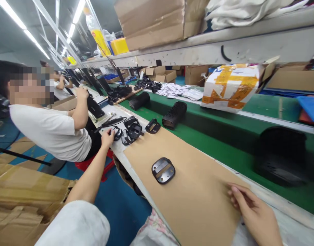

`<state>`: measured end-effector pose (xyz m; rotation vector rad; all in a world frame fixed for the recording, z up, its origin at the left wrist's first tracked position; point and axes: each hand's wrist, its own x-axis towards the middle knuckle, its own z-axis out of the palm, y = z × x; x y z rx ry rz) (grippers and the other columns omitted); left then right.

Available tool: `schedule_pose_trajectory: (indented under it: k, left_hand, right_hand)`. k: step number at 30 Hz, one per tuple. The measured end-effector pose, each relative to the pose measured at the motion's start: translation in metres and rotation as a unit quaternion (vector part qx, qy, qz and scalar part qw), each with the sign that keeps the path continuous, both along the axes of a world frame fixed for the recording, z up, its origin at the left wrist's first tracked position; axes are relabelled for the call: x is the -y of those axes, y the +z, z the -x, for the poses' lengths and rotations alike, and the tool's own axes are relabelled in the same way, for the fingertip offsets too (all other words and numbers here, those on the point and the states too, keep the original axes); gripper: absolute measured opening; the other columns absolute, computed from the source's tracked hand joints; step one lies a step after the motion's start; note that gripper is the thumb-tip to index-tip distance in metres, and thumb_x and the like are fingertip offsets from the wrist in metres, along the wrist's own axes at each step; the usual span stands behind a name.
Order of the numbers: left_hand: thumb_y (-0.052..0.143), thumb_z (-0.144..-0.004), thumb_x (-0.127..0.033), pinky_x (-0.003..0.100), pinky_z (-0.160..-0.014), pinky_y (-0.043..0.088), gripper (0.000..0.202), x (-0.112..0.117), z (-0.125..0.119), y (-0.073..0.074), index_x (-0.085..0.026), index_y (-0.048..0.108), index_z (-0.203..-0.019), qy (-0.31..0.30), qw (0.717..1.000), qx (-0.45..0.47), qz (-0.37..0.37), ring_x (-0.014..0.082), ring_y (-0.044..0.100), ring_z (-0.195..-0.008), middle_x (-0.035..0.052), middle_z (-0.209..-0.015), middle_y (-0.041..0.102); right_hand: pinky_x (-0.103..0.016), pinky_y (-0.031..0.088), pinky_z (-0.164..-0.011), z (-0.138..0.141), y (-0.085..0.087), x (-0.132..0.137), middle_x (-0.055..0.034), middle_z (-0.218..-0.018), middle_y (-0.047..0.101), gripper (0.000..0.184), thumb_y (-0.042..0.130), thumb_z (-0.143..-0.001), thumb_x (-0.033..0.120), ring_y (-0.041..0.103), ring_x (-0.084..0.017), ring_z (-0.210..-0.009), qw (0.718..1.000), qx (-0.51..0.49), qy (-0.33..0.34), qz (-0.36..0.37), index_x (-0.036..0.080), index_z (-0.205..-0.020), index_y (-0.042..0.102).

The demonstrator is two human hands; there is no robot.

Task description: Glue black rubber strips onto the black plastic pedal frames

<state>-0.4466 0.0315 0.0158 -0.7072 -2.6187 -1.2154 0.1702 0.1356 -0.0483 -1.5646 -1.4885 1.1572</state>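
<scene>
My left hand (108,138) reaches to the far end of the work surface, its fingers closed on a black plastic bracket (118,133). Right beside it lie several similar black brackets (132,131) in a loose pile. One rounded black plate with a slot across its middle (163,170) rests by itself on the brown cardboard sheet (192,198). Over the near right part of that sheet is my right hand (256,212), its fingers loosely bent and slightly apart, with nothing visible in them.
Along the right runs a green conveyor belt (198,136) carrying black mesh-like housings (174,114) and a blurred dark one (280,155). A taped white box (230,87) stands beyond. A co-worker (49,130) sits at the left, handling a black housing. Cardboard boxes (26,188) stand lower left.
</scene>
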Motion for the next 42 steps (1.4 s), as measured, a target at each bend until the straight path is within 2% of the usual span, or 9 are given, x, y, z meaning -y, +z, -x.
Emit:
schedule_pose_trajectory:
  k: [4,7,12,18,22,27,31,36,42]
  left_hand:
    - [0.066,-0.083,-0.024,0.056,-0.121,0.034,0.024,-0.009,-0.011,0.009,-0.009,0.067,-0.103,0.027,0.999,-0.039,-0.002,0.038,0.052,-0.132,0.0209,-0.123,0.066]
    - [0.062,-0.089,-0.029,0.051,-0.119,0.04,0.024,-0.008,-0.037,0.024,-0.015,0.068,-0.107,0.006,0.998,-0.058,-0.015,0.0316,0.054,-0.131,0.0115,-0.126,0.066]
    - [0.056,-0.096,-0.068,0.038,-0.097,0.052,0.043,-0.001,-0.126,0.034,-0.029,0.073,-0.099,-0.324,0.942,0.052,0.072,0.0213,0.07,-0.092,-0.0075,-0.086,0.074]
    - [0.075,-0.07,-0.079,0.037,-0.075,0.055,0.052,-0.009,-0.239,-0.007,-0.04,0.07,-0.104,-0.496,0.838,0.071,0.214,0.0304,0.074,-0.085,-0.0065,-0.092,0.08]
    - [0.067,-0.074,-0.078,0.032,-0.06,0.051,0.05,-0.03,-0.272,-0.017,-0.032,0.071,-0.091,-0.528,0.82,0.092,0.198,0.0283,0.073,-0.072,-0.0004,-0.088,0.081]
    - [0.073,-0.079,-0.072,0.031,-0.071,0.059,0.055,-0.053,-0.302,0.009,-0.023,0.074,-0.104,-0.535,0.813,0.212,0.094,0.0284,0.076,-0.085,0.0062,-0.096,0.081]
    - [0.083,-0.075,-0.066,0.034,-0.073,0.061,0.05,-0.07,-0.339,0.02,-0.019,0.075,-0.092,-0.563,0.734,0.38,0.026,0.0266,0.073,-0.082,0.0074,-0.089,0.078]
    - [0.083,-0.079,-0.059,0.038,-0.08,0.061,0.042,-0.101,-0.403,-0.009,-0.019,0.073,-0.087,-0.563,0.684,0.463,-0.027,0.0269,0.073,-0.088,0.0064,-0.088,0.075]
    - [0.091,-0.065,-0.059,0.038,-0.082,0.06,0.05,-0.136,-0.457,-0.053,-0.019,0.068,-0.084,-0.511,0.659,0.544,-0.094,0.0257,0.072,-0.087,0.0046,-0.085,0.072]
  right_hand:
    - [-0.034,0.065,-0.062,0.003,0.001,0.004,-0.0111,-0.079,0.077,0.065,0.075,-0.073,0.079,0.071,-0.024,-0.064,0.998,-0.048,0.015,-0.027,0.017,-0.094,0.081]
    - [-0.035,0.063,-0.061,0.005,0.002,0.008,-0.0111,-0.077,0.076,0.064,0.072,-0.081,0.078,0.07,-0.024,-0.063,0.996,-0.067,0.031,-0.049,0.016,-0.096,0.081]
    - [-0.031,0.059,-0.059,0.007,0.006,0.012,-0.0098,-0.079,0.076,0.052,0.067,-0.094,0.065,0.07,-0.022,-0.066,0.991,-0.083,0.059,-0.087,0.016,-0.101,0.08]
    - [-0.03,0.06,-0.066,0.011,0.005,0.014,-0.0071,-0.082,0.078,0.035,0.062,-0.1,0.049,0.072,-0.02,-0.071,0.991,-0.058,0.064,-0.103,0.019,-0.103,0.079]
    - [-0.031,0.06,-0.076,-0.001,0.028,0.022,-0.0061,-0.091,0.079,0.028,0.06,-0.102,0.04,0.074,-0.02,-0.079,0.99,-0.047,0.065,-0.117,0.02,-0.109,0.079]
    - [-0.035,0.055,-0.094,-0.051,0.074,0.051,-0.0061,-0.115,0.075,0.026,0.058,-0.1,0.015,0.07,-0.023,-0.104,0.975,0.104,0.091,-0.172,0.024,-0.115,0.077]
    - [-0.045,0.05,-0.107,-0.101,0.069,0.072,-0.0091,-0.121,0.066,0.043,0.055,-0.082,-0.004,0.064,-0.029,-0.117,0.946,0.269,0.116,-0.141,0.024,-0.107,0.077]
    - [-0.04,0.056,-0.093,-0.133,0.045,0.065,-0.007,-0.105,0.065,0.029,0.055,-0.084,0.001,0.068,-0.026,-0.099,0.928,0.322,0.161,-0.095,0.022,-0.095,0.07]
    - [-0.039,0.056,-0.085,-0.14,0.075,0.032,-0.008,-0.106,0.068,0.017,0.053,-0.1,0.016,0.067,-0.023,-0.088,0.898,0.298,-0.005,-0.322,0.022,-0.104,0.069]
